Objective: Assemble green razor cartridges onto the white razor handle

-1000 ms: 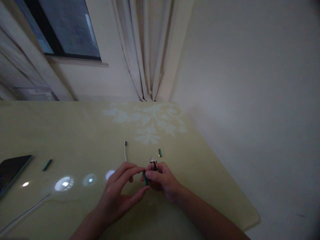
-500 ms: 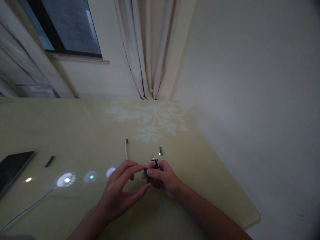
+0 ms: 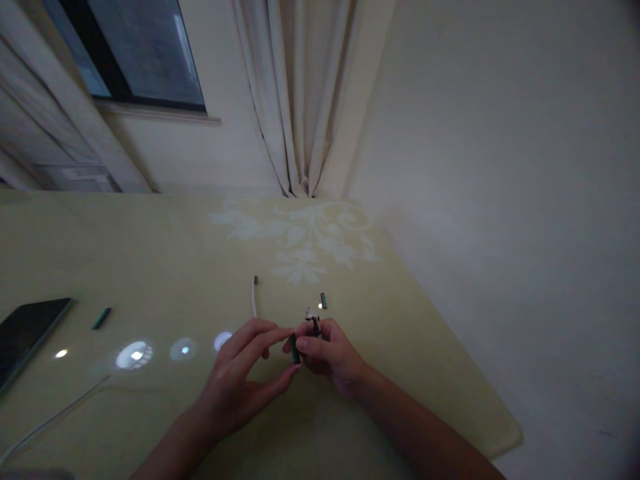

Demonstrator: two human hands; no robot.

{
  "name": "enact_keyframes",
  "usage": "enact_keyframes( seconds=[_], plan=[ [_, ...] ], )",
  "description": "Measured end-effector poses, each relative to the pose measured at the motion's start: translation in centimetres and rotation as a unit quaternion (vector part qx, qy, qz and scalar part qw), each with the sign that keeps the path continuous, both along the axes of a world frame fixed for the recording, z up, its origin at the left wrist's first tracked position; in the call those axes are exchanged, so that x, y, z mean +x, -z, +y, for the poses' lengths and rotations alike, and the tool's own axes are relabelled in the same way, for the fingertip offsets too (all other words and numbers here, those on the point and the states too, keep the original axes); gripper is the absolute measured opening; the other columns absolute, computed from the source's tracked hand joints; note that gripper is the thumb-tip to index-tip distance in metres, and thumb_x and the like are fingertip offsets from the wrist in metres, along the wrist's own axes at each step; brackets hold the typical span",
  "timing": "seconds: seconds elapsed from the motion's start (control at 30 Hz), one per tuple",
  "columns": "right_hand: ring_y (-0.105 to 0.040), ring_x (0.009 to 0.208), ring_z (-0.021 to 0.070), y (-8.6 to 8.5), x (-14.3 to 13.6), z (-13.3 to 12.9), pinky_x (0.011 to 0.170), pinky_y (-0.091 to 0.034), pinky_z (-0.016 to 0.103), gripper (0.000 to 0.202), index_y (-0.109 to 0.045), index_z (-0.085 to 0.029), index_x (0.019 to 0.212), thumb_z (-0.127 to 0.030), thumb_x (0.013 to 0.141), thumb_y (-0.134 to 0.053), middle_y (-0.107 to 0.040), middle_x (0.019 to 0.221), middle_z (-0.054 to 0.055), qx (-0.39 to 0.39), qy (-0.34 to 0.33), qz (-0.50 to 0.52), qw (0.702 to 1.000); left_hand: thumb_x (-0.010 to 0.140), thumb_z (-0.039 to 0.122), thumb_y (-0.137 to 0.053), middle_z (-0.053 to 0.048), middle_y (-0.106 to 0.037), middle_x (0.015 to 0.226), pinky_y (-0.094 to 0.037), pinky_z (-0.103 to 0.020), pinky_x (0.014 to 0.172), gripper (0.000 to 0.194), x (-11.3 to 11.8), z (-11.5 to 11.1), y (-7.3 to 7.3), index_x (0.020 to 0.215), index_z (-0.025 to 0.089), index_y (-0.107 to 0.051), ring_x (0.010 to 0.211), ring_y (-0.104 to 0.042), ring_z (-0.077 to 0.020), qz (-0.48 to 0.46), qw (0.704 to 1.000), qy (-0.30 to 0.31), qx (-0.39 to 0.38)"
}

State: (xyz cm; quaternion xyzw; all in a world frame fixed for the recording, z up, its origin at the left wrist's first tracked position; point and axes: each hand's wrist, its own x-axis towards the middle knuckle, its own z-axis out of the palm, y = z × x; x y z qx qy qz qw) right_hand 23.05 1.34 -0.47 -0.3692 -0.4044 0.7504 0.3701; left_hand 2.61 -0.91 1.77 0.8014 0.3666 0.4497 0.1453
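My left hand (image 3: 245, 373) is closed, pinching a small dark green bar-shaped piece (image 3: 295, 349) end to end between index finger and thumb. Beside it, my right hand (image 3: 330, 353) is closed around a small dark object with a shiny metal top (image 3: 314, 323); its lower part is hidden in the fingers, and I cannot make out its kind. The right thumb touches or nearly touches the green piece. Just beyond the right hand lies a similar short dark green piece (image 3: 323, 301) on the table.
A thin white cord-like piece with a dark tip (image 3: 254, 297) lies behind my left hand. On the left are another dark green bar (image 3: 101, 319), a dark flat tablet-like device (image 3: 33, 333) and a white cable (image 3: 55, 417). The glossy yellowish table (image 3: 425, 373) meets a wall.
Both hands keep nearly the same hold and place. The green piece looks slightly turned between the fingers. The whole view has shifted a little.
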Motion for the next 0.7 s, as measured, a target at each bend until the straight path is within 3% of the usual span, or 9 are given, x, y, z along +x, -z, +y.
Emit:
enact_keyframes(
  seconds=[0.1, 0.2, 0.3, 0.37, 0.47, 0.57, 0.7],
  plan=[
    [-0.036, 0.050, 0.0070, -0.2, 0.0, -0.1, 0.048, -0.023, 0.023, 0.046, -0.080, -0.015, 0.091, -0.056, 0.072, -0.089, -0.061, 0.065, -0.001, 0.028, 0.008, -0.003, 1.000, 0.092, 0.018, -0.077, -0.005, -0.068, 0.105, -0.058, -0.028, 0.070, 0.044, 0.1, 0.0, -0.1, 0.133, 0.027, -0.064, 0.081, -0.064, -0.0159, -0.011, 0.999, 0.014, -0.029],
    [-0.050, 0.058, 0.0105, -0.6, 0.0, -0.3, 0.054, -0.035, 0.024, 0.042, -0.078, -0.016, 0.087, -0.054, 0.074, -0.088, -0.072, 0.079, 0.005, 0.082, 0.037, -0.014, 0.996, 0.092, 0.021, -0.077, -0.005, -0.068, 0.106, -0.057, -0.028, 0.071, 0.044, 0.2, 0.0, -0.1, 0.133, 0.028, -0.064, 0.081, -0.063, -0.0161, -0.031, 0.998, 0.023, -0.054],
    [-0.061, 0.070, 0.0163, -1.3, 0.2, -0.6, 0.064, -0.046, 0.028, 0.036, -0.077, -0.017, 0.086, -0.052, 0.078, -0.084, -0.074, 0.083, 0.007, 0.145, 0.055, -0.047, 0.987, 0.088, 0.037, -0.083, -0.006, -0.069, 0.108, -0.058, -0.033, 0.076, 0.057, 0.0, 0.2, 0.0, 0.140, 0.030, -0.060, 0.080, -0.063, -0.0173, -0.068, 0.993, 0.015, -0.092],
    [-0.055, 0.062, 0.0141, -1.7, 0.4, -0.7, 0.058, -0.042, 0.028, 0.030, -0.077, -0.017, 0.087, -0.047, 0.084, -0.079, -0.070, 0.077, 0.005, 0.204, 0.059, -0.097, 0.972, 0.091, 0.053, -0.076, -0.007, -0.069, 0.107, -0.058, -0.034, 0.075, 0.058, -0.4, 0.4, 0.0, 0.142, 0.030, -0.061, 0.078, -0.062, -0.0181, -0.108, 0.980, 0.016, -0.164],
    [-0.046, 0.054, 0.0126, -2.1, 0.9, -0.8, 0.054, -0.036, 0.028, 0.019, -0.079, -0.019, 0.092, -0.037, 0.086, -0.074, -0.063, 0.068, 0.001, 0.354, 0.065, -0.194, 0.913, 0.100, 0.064, -0.056, -0.006, -0.071, 0.095, -0.055, -0.032, 0.067, 0.046, -0.8, 0.9, -0.1, 0.124, 0.029, -0.074, 0.075, -0.062, -0.0190, -0.159, 0.939, 0.043, -0.303],
    [-0.054, 0.058, 0.0161, -2.0, 1.5, -0.9, 0.061, -0.041, 0.031, 0.021, -0.080, -0.021, 0.102, -0.032, 0.085, -0.073, -0.065, 0.068, 0.002, 0.504, 0.053, -0.260, 0.822, 0.098, 0.064, -0.059, -0.004, -0.069, 0.080, -0.049, -0.029, 0.060, 0.044, -0.6, 1.0, -0.2, 0.105, 0.026, -0.080, 0.066, -0.057, -0.0172, -0.167, 0.894, 0.078, -0.408],
    [-0.059, 0.061, 0.0178, -1.6, 2.0, -1.0, 0.065, -0.043, 0.032, 0.034, -0.077, -0.020, 0.117, -0.043, 0.093, -0.068, -0.071, 0.074, 0.004, 0.590, 0.031, -0.288, 0.754, 0.092, 0.068, -0.064, -0.004, -0.065, 0.073, -0.039, -0.026, 0.052, 0.050, 0.1, 0.5, 0.2, 0.097, 0.021, -0.080, 0.057, -0.045, -0.0132, -0.200, 0.832, 0.136, -0.500]
  ],
)
